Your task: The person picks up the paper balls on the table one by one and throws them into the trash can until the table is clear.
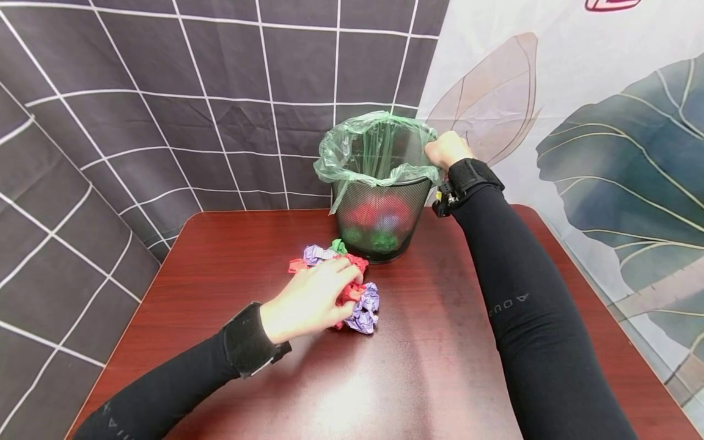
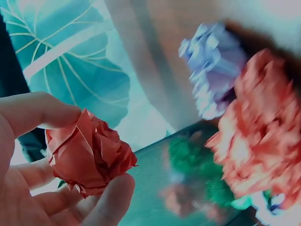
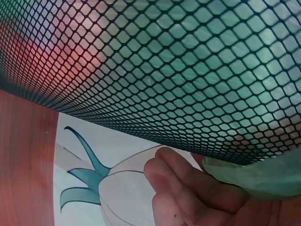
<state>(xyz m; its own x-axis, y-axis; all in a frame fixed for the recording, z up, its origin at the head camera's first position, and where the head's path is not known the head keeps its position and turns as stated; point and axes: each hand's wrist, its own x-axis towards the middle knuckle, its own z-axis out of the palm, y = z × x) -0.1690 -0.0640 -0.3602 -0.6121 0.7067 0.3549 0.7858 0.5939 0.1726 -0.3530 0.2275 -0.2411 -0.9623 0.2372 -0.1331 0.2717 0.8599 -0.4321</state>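
Observation:
My left hand (image 1: pixel 310 300) is low over a small heap of crumpled paper on the table. In the left wrist view its thumb and fingers grip a red crumpled paper ball (image 2: pixel 91 155). Beside it lie a purple paper ball (image 1: pixel 367 308), more red paper (image 2: pixel 263 127), another purple ball (image 1: pixel 318 254) and a bit of green paper (image 1: pixel 338 246). My right hand (image 1: pixel 448 150) holds the rim of a black mesh bin (image 1: pixel 416 211) at its right side, fingers curled against the outside. A green plastic bag (image 1: pixel 334 157) lines the bin and folds over the rim.
Red, green and purple paper balls (image 1: pixel 385 214) show through the mesh inside the bin. The bin stands upright near the back edge of the reddish-brown table (image 1: pixel 220 269). Behind hang a dark grid-patterned cloth (image 1: pixel 231 67) and a leaf-print cloth (image 1: pixel 566 91).

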